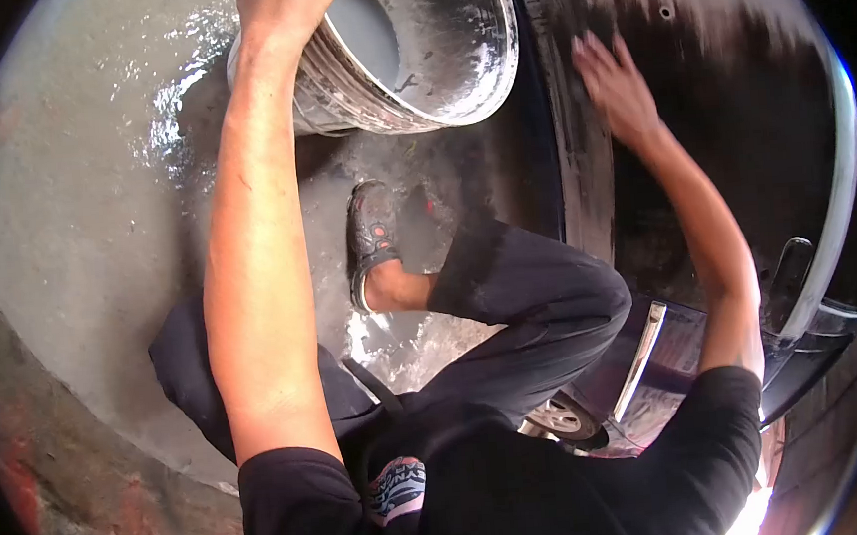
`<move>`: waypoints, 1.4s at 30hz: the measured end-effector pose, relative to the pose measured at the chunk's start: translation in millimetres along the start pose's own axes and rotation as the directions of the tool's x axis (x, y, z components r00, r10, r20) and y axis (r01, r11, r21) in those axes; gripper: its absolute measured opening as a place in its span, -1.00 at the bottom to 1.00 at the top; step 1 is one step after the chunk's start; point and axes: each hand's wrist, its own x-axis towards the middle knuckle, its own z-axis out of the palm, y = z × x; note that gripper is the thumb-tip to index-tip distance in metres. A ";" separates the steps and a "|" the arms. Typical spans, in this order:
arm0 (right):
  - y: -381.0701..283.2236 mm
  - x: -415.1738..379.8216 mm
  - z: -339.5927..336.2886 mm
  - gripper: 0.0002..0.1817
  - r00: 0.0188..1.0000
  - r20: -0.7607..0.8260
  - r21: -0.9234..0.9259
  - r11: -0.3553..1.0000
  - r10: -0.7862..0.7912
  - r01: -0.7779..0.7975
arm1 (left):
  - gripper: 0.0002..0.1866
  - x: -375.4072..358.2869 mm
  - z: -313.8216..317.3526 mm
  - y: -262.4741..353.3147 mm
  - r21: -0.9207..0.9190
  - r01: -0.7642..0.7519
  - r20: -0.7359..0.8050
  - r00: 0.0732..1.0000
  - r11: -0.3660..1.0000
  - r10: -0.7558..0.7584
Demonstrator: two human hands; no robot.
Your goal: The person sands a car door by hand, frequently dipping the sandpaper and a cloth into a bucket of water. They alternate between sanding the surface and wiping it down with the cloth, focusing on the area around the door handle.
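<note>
While a dark car body (pixel 684 220) fills the right side, a bucket (pixel 331 85) shows near it at upper middle, over the wet floor (pixel 94 172).
Grey liquid (pixel 364 33) lies inside the bucket; the hands are well apart, the right hand (pixel 617 90) laid against the car body with fingers extended, the left hand (pixel 289 7) at the bucket's rim, cut off by the upper edge, so its grip cannot be told. One foot wears a dark clog (pixel 375 212); a small pale ring (pixel 666 12) marks the car body beyond the right hand.
</note>
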 end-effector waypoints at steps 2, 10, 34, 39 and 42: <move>15.2 31.7 -5.0 -0.29 0.991 -0.133 0.015 1.000 0.027 -0.025 | -0.52 -7.8 -0.4 -4.5 -0.101 -0.039 -0.042 0.999 0.994 0.035; -82.9 -112.0 38.0 -0.35 0.982 -0.076 0.033 0.984 -0.174 0.177 | -0.53 5.6 1.1 16.8 -0.202 -0.030 0.077 0.996 0.979 0.046; -64.3 -43.7 22.3 -0.26 0.994 0.055 0.033 0.995 -0.094 0.092 | -0.61 9.3 4.5 13.8 -0.293 0.109 0.127 0.989 0.950 -0.074; -65.3 -102.7 11.9 -0.30 0.900 0.202 0.187 0.917 -0.386 0.351 | -0.64 15.7 10.8 -5.8 -0.111 -0.126 -0.040 0.992 0.986 0.123; -30.9 14.1 7.7 -0.27 0.994 -0.010 -0.081 0.991 -0.104 0.103 | -0.64 6.5 2.1 -0.5 -0.124 -0.190 -0.035 0.982 0.974 0.188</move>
